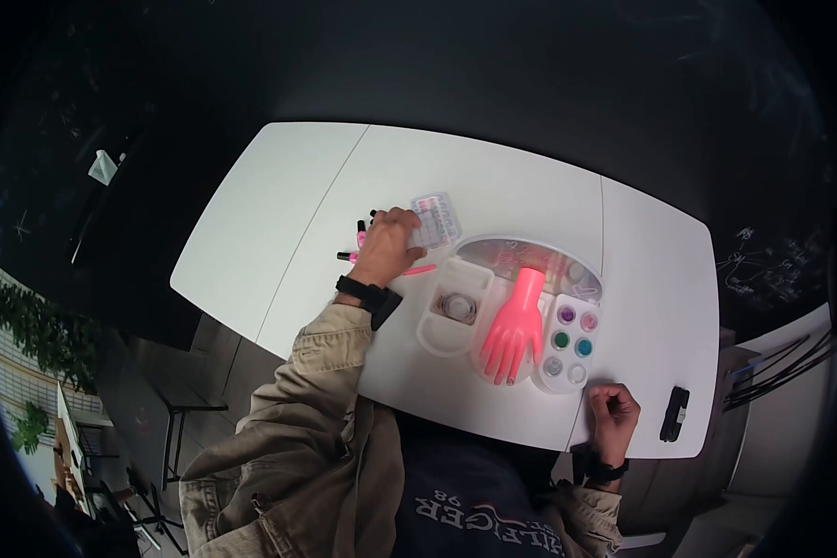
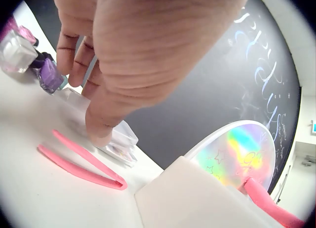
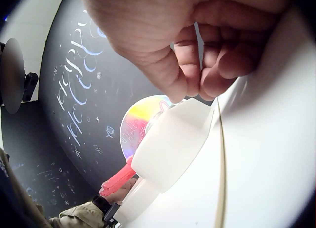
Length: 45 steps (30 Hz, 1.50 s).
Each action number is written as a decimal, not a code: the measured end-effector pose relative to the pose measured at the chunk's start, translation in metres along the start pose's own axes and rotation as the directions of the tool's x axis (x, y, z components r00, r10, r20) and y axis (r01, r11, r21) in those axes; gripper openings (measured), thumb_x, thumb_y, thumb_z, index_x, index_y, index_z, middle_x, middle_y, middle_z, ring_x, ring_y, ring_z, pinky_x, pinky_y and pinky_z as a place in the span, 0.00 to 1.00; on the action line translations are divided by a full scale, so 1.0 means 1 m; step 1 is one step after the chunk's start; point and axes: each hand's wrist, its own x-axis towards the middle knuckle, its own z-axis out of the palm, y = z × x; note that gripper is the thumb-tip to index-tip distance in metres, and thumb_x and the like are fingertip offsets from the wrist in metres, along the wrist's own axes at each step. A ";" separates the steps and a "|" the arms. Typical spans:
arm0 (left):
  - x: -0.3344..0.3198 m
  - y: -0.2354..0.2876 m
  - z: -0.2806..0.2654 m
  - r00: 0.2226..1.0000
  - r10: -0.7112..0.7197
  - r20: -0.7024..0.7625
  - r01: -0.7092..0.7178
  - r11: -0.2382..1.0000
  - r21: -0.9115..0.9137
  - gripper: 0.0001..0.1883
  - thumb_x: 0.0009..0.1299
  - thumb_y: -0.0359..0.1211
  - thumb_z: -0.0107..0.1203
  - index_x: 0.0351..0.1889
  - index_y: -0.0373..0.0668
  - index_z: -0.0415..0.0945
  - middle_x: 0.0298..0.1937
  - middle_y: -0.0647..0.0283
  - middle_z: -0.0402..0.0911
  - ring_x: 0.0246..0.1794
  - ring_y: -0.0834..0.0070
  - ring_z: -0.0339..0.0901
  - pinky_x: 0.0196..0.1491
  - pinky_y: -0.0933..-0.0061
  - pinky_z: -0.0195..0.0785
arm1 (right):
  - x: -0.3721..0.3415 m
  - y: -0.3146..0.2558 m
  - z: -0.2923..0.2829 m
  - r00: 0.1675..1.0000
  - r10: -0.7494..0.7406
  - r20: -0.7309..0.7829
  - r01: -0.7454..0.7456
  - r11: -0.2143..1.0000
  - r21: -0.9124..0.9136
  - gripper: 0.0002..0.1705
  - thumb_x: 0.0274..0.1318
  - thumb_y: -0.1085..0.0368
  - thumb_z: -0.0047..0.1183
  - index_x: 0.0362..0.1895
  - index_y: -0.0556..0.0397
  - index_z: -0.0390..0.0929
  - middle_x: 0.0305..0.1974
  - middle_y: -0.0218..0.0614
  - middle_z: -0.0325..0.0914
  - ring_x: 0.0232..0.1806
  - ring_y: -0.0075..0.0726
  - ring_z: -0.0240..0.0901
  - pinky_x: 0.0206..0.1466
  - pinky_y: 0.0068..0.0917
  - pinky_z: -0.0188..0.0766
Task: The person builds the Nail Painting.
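Note:
My left hand [image 1: 388, 246] is at the left end of a clear plastic case [image 1: 437, 219] with small compartments. In the left wrist view, the thumb lies along the near side of the case [image 2: 123, 137] and the fingers reach past its other side, gripping it. Beside that hand, pink tweezers [image 2: 81, 164] lie flat on the table. Nail polish bottles [image 1: 347, 257] stand and lie just left of it, a purple bottle [image 2: 50, 76] among them. My right hand [image 1: 614, 414] rests by the table's front edge, fingers loosely curled and holding nothing.
A pink practice hand [image 1: 514, 330] lies fingers toward me on a white organizer with a curved, shiny back panel [image 1: 502, 249]. The left tray [image 1: 432, 339] holds a clear round item; the right tray [image 1: 546, 381] holds several coloured pots. A black bundled cable [image 1: 675, 415] lies far right.

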 end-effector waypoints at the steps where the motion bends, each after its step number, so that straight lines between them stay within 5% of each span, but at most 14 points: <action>1: -0.001 0.003 -0.003 1.000 -0.001 -0.012 0.001 1.000 0.000 0.27 0.56 0.28 0.81 0.54 0.38 0.85 0.57 0.51 0.87 0.59 0.47 0.81 0.64 0.52 0.78 | 0.000 -0.001 0.000 1.000 0.002 0.001 -0.002 1.000 -0.007 0.07 0.70 0.70 0.72 0.40 0.57 0.85 0.34 0.21 0.81 0.36 0.15 0.70 0.45 0.18 0.69; 5: -0.008 0.021 -0.026 0.999 0.017 -0.039 -0.018 1.000 -0.007 0.27 0.57 0.31 0.81 0.55 0.38 0.85 0.58 0.53 0.85 0.60 0.49 0.80 0.65 0.52 0.77 | -0.001 -0.002 0.001 1.000 -0.004 -0.006 0.004 1.000 -0.022 0.08 0.70 0.70 0.72 0.39 0.57 0.84 0.34 0.21 0.80 0.37 0.15 0.69 0.45 0.19 0.68; 12: -0.035 0.056 -0.066 0.935 0.296 0.194 -0.251 0.941 -0.225 0.30 0.57 0.32 0.84 0.58 0.41 0.87 0.60 0.57 0.86 0.63 0.53 0.81 0.67 0.56 0.77 | -0.001 -0.001 0.002 1.000 -0.010 -0.016 0.010 0.999 -0.031 0.06 0.70 0.72 0.70 0.39 0.57 0.84 0.34 0.21 0.79 0.37 0.15 0.69 0.46 0.19 0.68; 15: -0.045 0.073 -0.060 0.918 0.275 0.285 -0.201 0.943 -0.264 0.30 0.56 0.32 0.84 0.58 0.41 0.87 0.60 0.59 0.86 0.64 0.54 0.81 0.66 0.57 0.78 | -0.001 -0.006 0.003 1.000 0.011 -0.004 -0.011 0.999 -0.035 0.06 0.70 0.72 0.70 0.39 0.57 0.84 0.35 0.21 0.80 0.37 0.15 0.69 0.46 0.19 0.68; 31: -0.055 0.079 -0.033 0.929 0.271 0.251 -0.217 0.950 -0.223 0.28 0.52 0.31 0.83 0.53 0.41 0.88 0.59 0.62 0.83 0.63 0.56 0.79 0.64 0.57 0.80 | -0.002 -0.005 0.003 1.000 0.005 -0.001 -0.005 1.000 -0.021 0.07 0.70 0.70 0.71 0.40 0.57 0.85 0.35 0.22 0.81 0.37 0.15 0.70 0.46 0.19 0.68; 37: -0.047 0.076 -0.046 0.920 0.259 0.294 -0.165 0.936 -0.310 0.24 0.59 0.33 0.83 0.53 0.40 0.89 0.59 0.60 0.83 0.62 0.55 0.82 0.64 0.58 0.79 | -0.001 -0.004 0.002 1.000 0.015 -0.006 -0.016 0.999 -0.035 0.07 0.70 0.70 0.71 0.39 0.57 0.85 0.34 0.21 0.81 0.37 0.15 0.70 0.46 0.19 0.68; 40: -0.036 0.059 -0.045 0.947 0.291 0.136 -0.243 0.925 -0.292 0.20 0.66 0.33 0.79 0.54 0.40 0.89 0.59 0.58 0.84 0.60 0.55 0.83 0.62 0.58 0.79 | -0.001 -0.006 0.003 1.000 0.009 -0.003 -0.009 1.000 -0.027 0.07 0.70 0.70 0.71 0.39 0.57 0.85 0.34 0.21 0.81 0.37 0.15 0.70 0.46 0.19 0.68; 45: 0.002 0.029 -0.049 0.981 0.174 0.081 -0.158 0.972 -0.172 0.19 0.71 0.32 0.75 0.57 0.39 0.86 0.56 0.53 0.87 0.53 0.54 0.86 0.56 0.56 0.81 | -0.001 -0.005 0.004 1.000 0.015 -0.010 -0.015 1.000 0.000 0.07 0.70 0.70 0.71 0.39 0.57 0.85 0.34 0.20 0.80 0.37 0.15 0.69 0.45 0.18 0.67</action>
